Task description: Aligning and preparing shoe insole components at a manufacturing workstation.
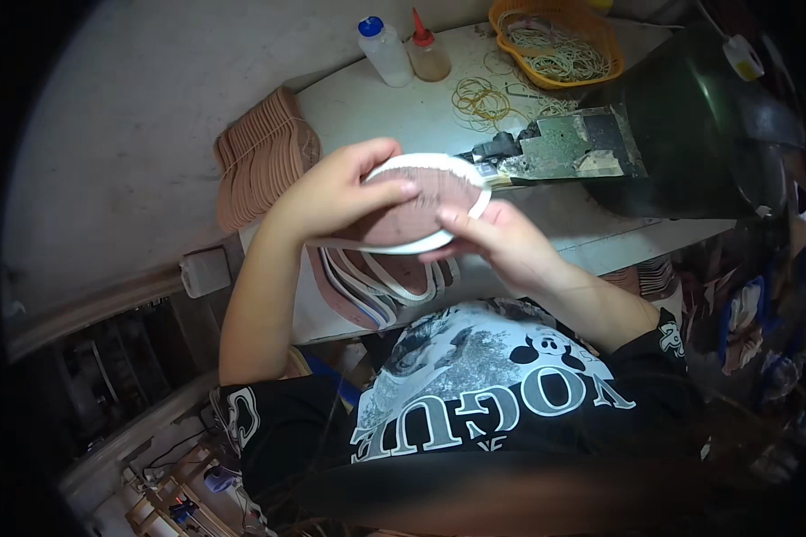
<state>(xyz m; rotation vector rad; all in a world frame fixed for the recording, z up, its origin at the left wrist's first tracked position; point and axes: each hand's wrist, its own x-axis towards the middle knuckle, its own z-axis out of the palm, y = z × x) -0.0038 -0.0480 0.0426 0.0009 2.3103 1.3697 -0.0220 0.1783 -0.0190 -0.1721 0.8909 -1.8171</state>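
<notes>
Both hands hold a brownish-pink shoe insole (394, 219) with a white band around its edge, raised over the table. My left hand (331, 192) grips its left part, thumb lying on the top face and fingers partly hidden. At the right end, my right hand (510, 246) pinches the rim, thumb on top and fingers beneath. Just beyond the insole is the narrow metal head of a dark green machine (591, 143). Under the hands, several more edged insoles (367, 291) lie overlapping at the table's near edge.
A bundled stack of tan insoles (264, 161) stands at the left. Farther back are a blue-capped bottle (385, 54), a red-tipped bottle (430, 58), loose rubber bands (482, 100) and a yellow basket (560, 76) of pale cord-like loops. The machine's bulky body (698, 125) fills the right.
</notes>
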